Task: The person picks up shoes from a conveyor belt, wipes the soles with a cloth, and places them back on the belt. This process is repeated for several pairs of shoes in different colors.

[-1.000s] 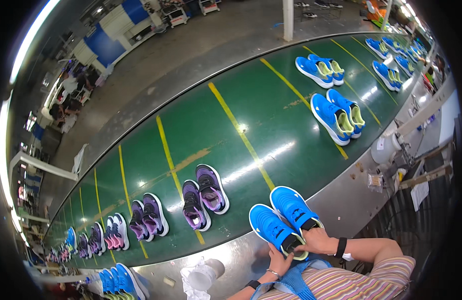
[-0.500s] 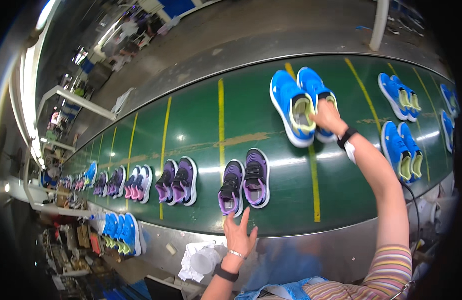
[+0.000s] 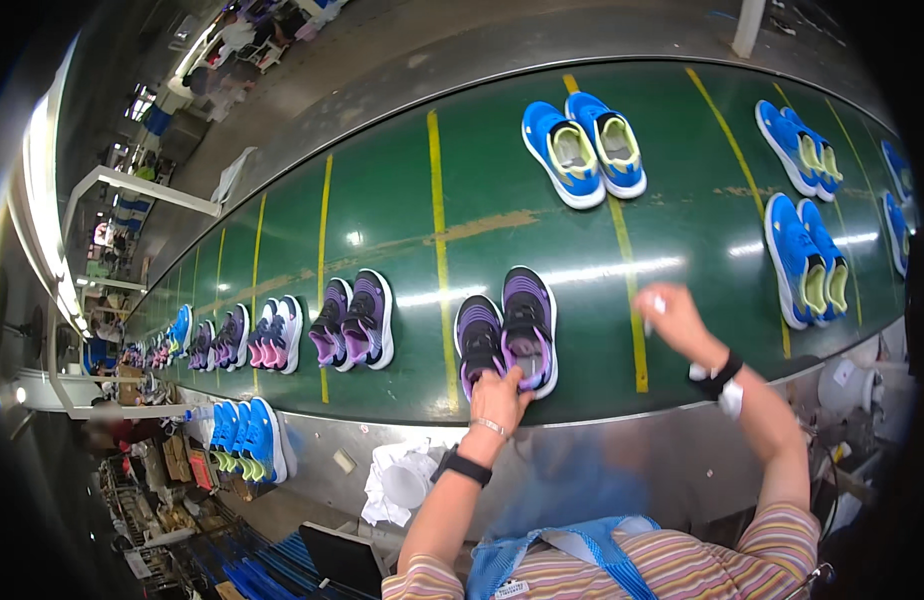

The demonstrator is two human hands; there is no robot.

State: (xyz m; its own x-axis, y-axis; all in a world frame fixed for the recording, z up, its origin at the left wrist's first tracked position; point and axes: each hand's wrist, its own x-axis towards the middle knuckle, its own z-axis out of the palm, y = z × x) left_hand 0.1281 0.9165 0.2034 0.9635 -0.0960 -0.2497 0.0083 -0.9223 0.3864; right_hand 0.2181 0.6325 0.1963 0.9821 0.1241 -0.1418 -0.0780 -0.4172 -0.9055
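Note:
A pair of purple-and-black sneakers (image 3: 528,318) with white soles stands on the green conveyor belt (image 3: 382,240), toes pointing away from me. At their heels is my left hand (image 3: 497,400), its fingers closed round the back edges of both shoes where they meet. My right hand (image 3: 679,322) hovers over the belt to the right, fingers curled in; a small pale, shiny bit shows at the fingertips, too blurred to name. Beyond it, a pair of blue sneakers (image 3: 567,155) with lime linings rests untouched near the far edge, across a yellow line.
More purple sneakers (image 3: 365,320) and pink-trimmed sneakers (image 3: 279,335) line the belt's near side leftward. Blue pairs (image 3: 797,262) stand at the right. Other blue sneakers (image 3: 252,440) sit off the belt, lower left, near crumpled white paper (image 3: 392,480) on the metal ledge (image 3: 327,440).
My right hand has let go of the blue sneakers, now farther away on the belt, and drawn back toward me. My left hand has taken hold of the purple-and-black sneakers, which sit closer together.

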